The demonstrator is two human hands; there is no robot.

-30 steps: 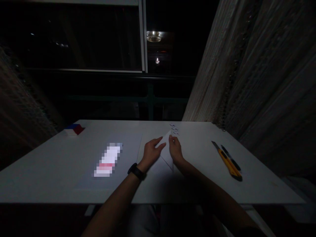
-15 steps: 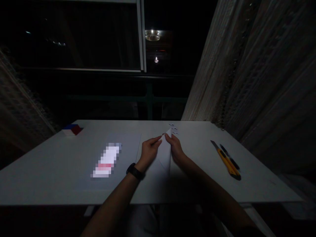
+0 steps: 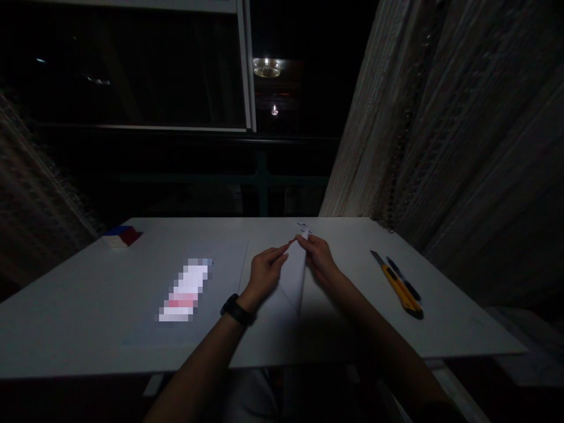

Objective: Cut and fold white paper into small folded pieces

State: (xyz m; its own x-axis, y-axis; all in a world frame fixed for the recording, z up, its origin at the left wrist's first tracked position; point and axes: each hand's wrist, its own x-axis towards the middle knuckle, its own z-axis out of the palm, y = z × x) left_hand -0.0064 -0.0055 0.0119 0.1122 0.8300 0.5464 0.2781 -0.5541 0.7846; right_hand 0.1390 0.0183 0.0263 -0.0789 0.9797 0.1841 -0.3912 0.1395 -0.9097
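Note:
A folded white sheet of paper (image 3: 294, 276) with a pointed far end rises between my two hands over the middle of the table. My right hand (image 3: 318, 254) pinches its tip and right edge between thumb and fingers. On the other side, my left hand (image 3: 267, 270) has its index finger stretched toward the tip, close to the right thumb, with its thumb against the paper's left side. A dark watch is on my left wrist. Small dark marks (image 3: 304, 227) show on something white just beyond the tip.
On the white table (image 3: 348, 329), a yellow utility knife (image 3: 402, 288) with its blade out lies at right beside a dark pen (image 3: 404, 279). At left a lit phone (image 3: 185, 291), blurred by pixels, rests on a paper sheet (image 3: 231, 258). A blue, red and white block (image 3: 122, 236) sits far left.
My left index finger has straightened out toward the paper's tip. The right hand has turned slightly and still pinches the paper. The whole view has shifted a little.

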